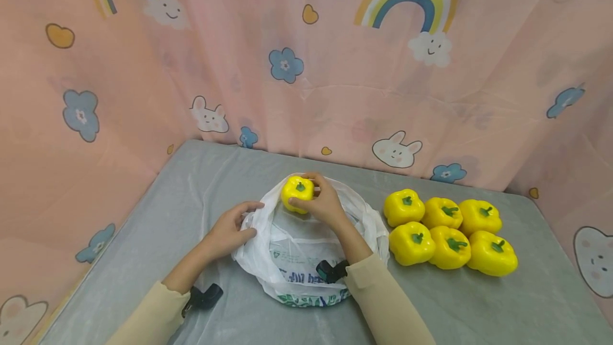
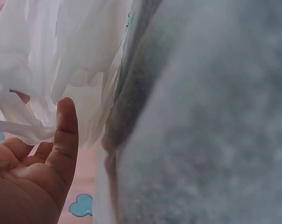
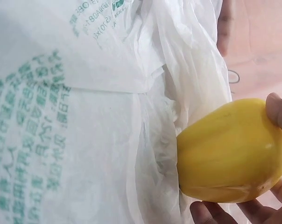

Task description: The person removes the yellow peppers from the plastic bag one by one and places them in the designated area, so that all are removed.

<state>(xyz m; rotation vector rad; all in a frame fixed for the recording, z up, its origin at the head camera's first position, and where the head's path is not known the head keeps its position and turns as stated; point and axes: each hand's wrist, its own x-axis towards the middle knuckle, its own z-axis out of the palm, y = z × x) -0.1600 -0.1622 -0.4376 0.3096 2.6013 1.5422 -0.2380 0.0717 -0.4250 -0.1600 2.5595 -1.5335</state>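
A white plastic bag [image 1: 306, 246] with green and blue print lies on the table, its mouth spread wide. My left hand [image 1: 232, 231] holds the bag's left rim, with the plastic between thumb and fingers. In the left wrist view the thumb [image 2: 67, 126] stands against the white plastic, and the other fingers are partly hidden behind it. My right hand [image 1: 324, 201] grips a yellow bell pepper [image 1: 293, 191] with a green stem at the bag's far rim. In the right wrist view the pepper [image 3: 229, 151] touches or overlaps the bag's edge, fingertips around its far end.
Several yellow bell peppers [image 1: 450, 233] stand in two rows on the grey-covered table [image 1: 541, 302], right of the bag. A pink patterned curtain [image 1: 335, 79] hangs behind and beside the table. Black wrist camera mounts [image 1: 203, 298] sit on both forearms.
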